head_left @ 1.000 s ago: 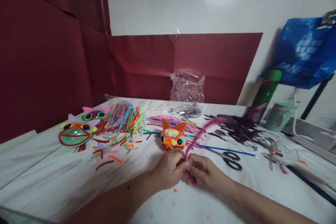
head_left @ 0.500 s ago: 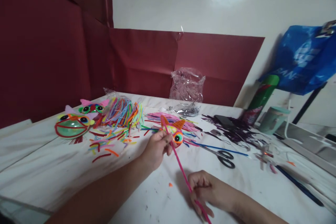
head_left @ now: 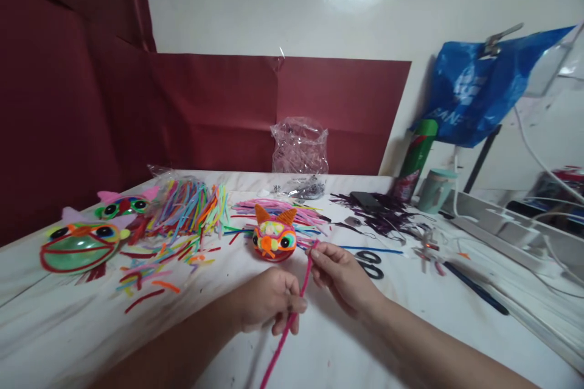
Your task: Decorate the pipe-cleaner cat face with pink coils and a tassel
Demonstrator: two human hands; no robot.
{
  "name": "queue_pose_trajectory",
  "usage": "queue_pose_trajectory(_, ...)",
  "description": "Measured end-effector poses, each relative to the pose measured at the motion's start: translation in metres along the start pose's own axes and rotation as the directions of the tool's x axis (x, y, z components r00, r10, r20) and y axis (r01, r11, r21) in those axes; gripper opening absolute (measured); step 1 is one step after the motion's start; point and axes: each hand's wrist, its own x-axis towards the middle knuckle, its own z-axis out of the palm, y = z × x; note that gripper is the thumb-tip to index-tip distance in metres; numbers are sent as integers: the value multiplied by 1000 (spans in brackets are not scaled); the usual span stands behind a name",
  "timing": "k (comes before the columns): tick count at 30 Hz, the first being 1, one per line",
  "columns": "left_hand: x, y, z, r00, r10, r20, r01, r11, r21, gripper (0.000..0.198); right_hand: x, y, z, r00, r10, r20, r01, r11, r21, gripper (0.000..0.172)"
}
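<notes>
Head view: since half a second ago my hands have swapped heights. My right hand (head_left: 340, 273) now pinches the top end of the pink pipe cleaner (head_left: 285, 331), just short of the eared ball (head_left: 274, 237) with big eyes. My left hand (head_left: 267, 301) has dropped and clenches the stem lower down, and the rest trails below those fingers to the picture's edge. Far beyond my fingers stands a clear bag (head_left: 298, 146), contents unclear. Left of them an open wrapper (head_left: 182, 197) spills coloured pipe cleaners.
</notes>
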Motion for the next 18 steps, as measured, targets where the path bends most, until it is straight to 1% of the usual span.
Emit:
queue_pose_trajectory(2,1,0,1,1000,18,-1,-18,1000,-7,15,0,5,-1,999,-31,-24,30,999,-40,32)
queue_pose_trajectory(5,3,0,5,988,145,-57,-150,985,-84,20,-5,17,-3,999,-41,22,43,992,-117,31)
queue_pose_trajectory(7,4,-1,8,979,186,-79,-194,974,-116,22,-10,24,-3,999,-27,23,30,990,-137,30)
queue_pose_trajectory(10,5,-4,11,984,166,-67,-173,977,-128,21,-15,28,-3,1000,25,-15,-26,997,-76,31)
queue_pose_trajectory(12,6,-4,11,987,155,-49,-161,975,-151,21,-18,27,-2,999,47,9,-46,998,-42,30)
queue_pose_trajectory(14,7,-4,11,987,151,-47,-157,972,-177,19,-19,25,-2,999,24,46,-21,998,-65,28)
queue_pose_trajectory(16,8,-4,12,986,142,-88,-155,974,-164,15,-20,23,-2,999,-8,34,12,993,-121,28)
queue_pose_trajectory(18,8,-5,12,982,135,-135,-152,981,-121,14,-20,24,-3,1000,-12,-15,10,990,-144,27)
